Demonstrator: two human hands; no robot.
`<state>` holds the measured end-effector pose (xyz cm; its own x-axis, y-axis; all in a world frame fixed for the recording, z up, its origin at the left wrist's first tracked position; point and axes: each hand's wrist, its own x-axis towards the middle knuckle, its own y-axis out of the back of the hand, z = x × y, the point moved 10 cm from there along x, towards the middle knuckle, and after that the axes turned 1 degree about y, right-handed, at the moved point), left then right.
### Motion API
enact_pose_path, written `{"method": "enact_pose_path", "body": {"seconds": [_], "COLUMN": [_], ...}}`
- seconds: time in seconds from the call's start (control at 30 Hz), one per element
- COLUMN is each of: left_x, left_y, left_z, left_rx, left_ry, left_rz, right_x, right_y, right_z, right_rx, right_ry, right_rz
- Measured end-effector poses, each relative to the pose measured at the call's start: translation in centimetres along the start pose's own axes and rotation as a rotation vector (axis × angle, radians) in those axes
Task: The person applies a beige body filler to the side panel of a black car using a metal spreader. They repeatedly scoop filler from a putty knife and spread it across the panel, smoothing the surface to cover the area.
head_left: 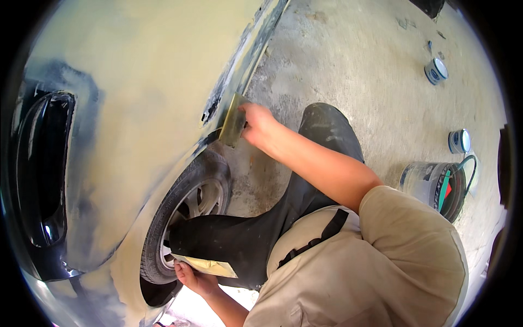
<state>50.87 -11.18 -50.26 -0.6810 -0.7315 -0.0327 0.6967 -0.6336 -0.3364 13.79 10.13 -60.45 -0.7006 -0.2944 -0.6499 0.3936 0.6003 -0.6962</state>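
Note:
In my right hand [257, 124] is a flat, yellowish-green spreader [233, 121]. Its blade lies against the lower edge of the car body [141, 103], just ahead of the wheel arch. Grey and cream patches cover the panel, with a dark, rough strip [213, 103] beside the spreader. My left hand [195, 279] grips the end of a thin flat board [224, 269] that carries pale yellow filler paste [210, 265]. This board is beside my left knee, in front of the wheel [188, 212]. Some fingers of both hands are hidden.
A black, recessed light unit [43, 169] sits in the panel at left. On the concrete floor [348, 54] to the right stand two small cans [436, 71] and a larger bucket [427, 182] with green and red items inside. My bent legs [327, 131] are close to the wheel.

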Motion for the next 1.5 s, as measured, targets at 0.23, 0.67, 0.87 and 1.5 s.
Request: {"method": "enact_pose_path", "body": {"seconds": [0.23, 0.67, 0.87, 1.5], "left_x": [0.1, -0.8, 0.4, -1.3], "left_y": [-0.8, -5.0, -15.3, -9.7], "left_z": [0.1, 2.5, 4.1, 6.5], "left_rx": [-0.026, -0.088, 0.041, 0.055], "left_ry": [-0.014, -0.071, -0.209, -0.367], "left_rz": [-0.033, 0.076, -0.033, 0.08], "right_x": [-3.8, -16.6, -28.7, -1.3], "right_y": [-2.4, -3.4, -8.9, 2.3], "right_z": [-1.1, -10.7, -2.9, -3.6], "right_rx": [0.031, -0.047, -0.63, -1.562], "right_ry": [0.014, 0.332, 0.418, 0.91], "right_rz": [-0.021, -0.514, -1.504, -0.361]}}
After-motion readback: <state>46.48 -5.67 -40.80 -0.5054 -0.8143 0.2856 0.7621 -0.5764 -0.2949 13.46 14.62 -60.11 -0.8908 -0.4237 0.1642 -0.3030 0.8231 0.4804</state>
